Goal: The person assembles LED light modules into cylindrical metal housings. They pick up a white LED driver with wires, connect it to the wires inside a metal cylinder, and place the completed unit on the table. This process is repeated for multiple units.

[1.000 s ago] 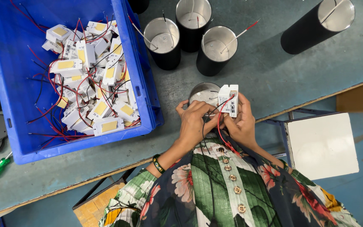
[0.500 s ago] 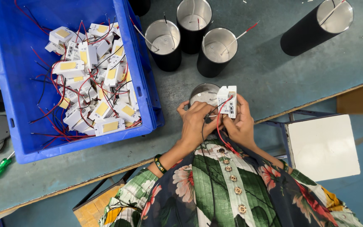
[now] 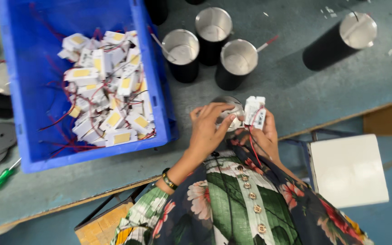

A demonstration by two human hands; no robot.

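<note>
1. the left hand [image 3: 207,131] is curled over a round silvery metal housing [image 3: 229,113], fingers wrapped on its rim, just above the grey worktable [image 3: 296,90] edge.
2. the right hand [image 3: 263,134] pinches a small white rectangular driver box [image 3: 255,111] with red wires [image 3: 252,145] trailing down toward the lap.
3. to do this step well, it seems wise to hold the housing steady and keep the wires free of kinks.
4. a blue plastic crate [image 3: 19,90] of similar white boxes lies to the left; black cylindrical cans with shiny insides [image 3: 237,63] stand beyond.
</note>
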